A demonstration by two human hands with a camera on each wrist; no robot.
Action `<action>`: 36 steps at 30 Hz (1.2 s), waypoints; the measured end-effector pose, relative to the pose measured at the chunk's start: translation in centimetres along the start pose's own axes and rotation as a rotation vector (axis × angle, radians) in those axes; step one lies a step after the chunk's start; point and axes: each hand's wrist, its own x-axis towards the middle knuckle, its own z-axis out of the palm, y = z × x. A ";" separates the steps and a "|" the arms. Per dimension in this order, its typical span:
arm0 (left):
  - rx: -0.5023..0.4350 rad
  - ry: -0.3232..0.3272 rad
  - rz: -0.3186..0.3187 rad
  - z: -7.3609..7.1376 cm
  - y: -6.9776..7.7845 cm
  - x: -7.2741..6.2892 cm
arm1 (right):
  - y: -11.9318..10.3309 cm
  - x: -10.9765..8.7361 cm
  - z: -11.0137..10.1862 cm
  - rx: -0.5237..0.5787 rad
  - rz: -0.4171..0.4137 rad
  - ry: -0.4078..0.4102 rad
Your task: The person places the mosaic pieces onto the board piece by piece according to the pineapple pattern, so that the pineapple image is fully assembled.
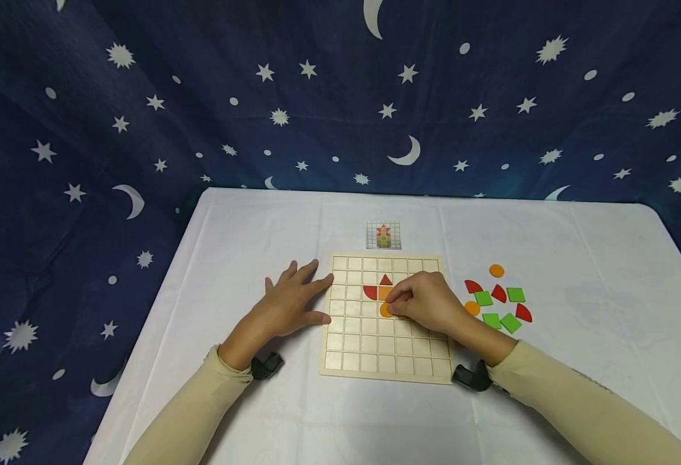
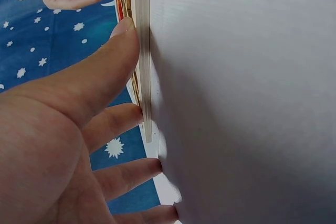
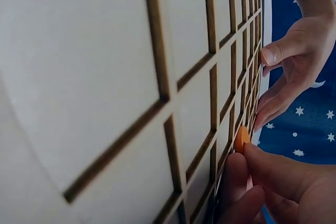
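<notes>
A wooden grid board (image 1: 352,361) lies on the table with square cells marked by grooves. My right hand (image 1: 427,300) pinches an orange disc (image 1: 385,310) between thumb and fingers, close over the middle of the board; the disc (image 3: 241,138) stands tilted in the right wrist view. Just above it on the board are an orange square (image 1: 384,292), a red quarter-circle (image 1: 370,292) and a red triangle (image 1: 385,280). With fingers spread, my left hand (image 1: 289,300) touches the board's left edge; its thumb (image 2: 123,30) rests at the rim in the left wrist view.
Right of the board lie loose pieces: several green squares (image 1: 516,295), red quarter-circles (image 1: 523,312) and orange discs (image 1: 496,270). A small pattern card (image 1: 383,235) sits behind the board. White cloth covers the table (image 1: 259,413), and a starry blue curtain (image 1: 328,129) hangs behind it.
</notes>
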 end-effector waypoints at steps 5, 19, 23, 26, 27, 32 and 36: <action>0.000 0.001 0.000 0.0 0.0 0.0 | 0.0 0.1 0.2 -0.044 -0.019 0.010; 0.003 -0.002 0.003 0.0 -0.1 0.0 | 0.3 -0.1 0.2 -0.014 -0.024 0.000; 0.000 -0.003 0.002 0.1 -0.1 0.0 | 0.4 -0.1 0.4 -0.025 -0.056 0.013; 0.000 -0.002 0.004 0.1 -0.1 0.0 | 0.4 -0.1 0.5 -0.037 -0.061 0.023; 0.001 -0.002 0.005 0.1 -0.1 0.0 | 0.4 0.0 0.5 -0.042 -0.062 0.025; 0.003 0.002 0.010 0.0 -0.1 -0.1 | 0.4 -0.1 0.5 -0.058 -0.067 0.028; 0.002 0.001 0.009 0.0 0.0 -0.1 | 0.4 -0.2 0.3 -0.065 -0.071 0.036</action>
